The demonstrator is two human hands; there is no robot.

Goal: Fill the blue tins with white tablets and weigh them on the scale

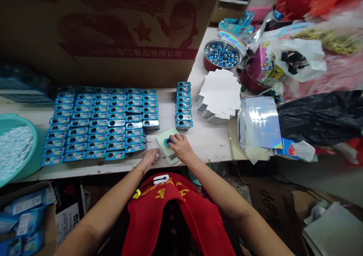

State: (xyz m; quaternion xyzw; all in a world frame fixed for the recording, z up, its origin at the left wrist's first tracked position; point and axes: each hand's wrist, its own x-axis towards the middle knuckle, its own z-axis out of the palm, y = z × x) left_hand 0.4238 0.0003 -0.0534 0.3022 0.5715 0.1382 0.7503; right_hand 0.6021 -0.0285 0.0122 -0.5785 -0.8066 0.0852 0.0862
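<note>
My right hand (181,147) grips a small blue box (168,142) with a dark round opening, over a pale green kitchen scale (162,138). At the table's front edge, just left of the scale, my left hand (149,160) is closed, with a small whitish bit at its fingertips that I cannot make out. Farther left stand several rows of the same blue boxes (98,123), packed close together. A shorter single column of blue boxes (184,105) is behind the scale.
Right of the scale lies a stack of white cut cards (220,93). Behind it, a metal bowl (208,62) holds blue and silver pieces. A green basin (35,150) with small pale pieces is at left. A large carton (127,33) blocks the back; bags crowd the right.
</note>
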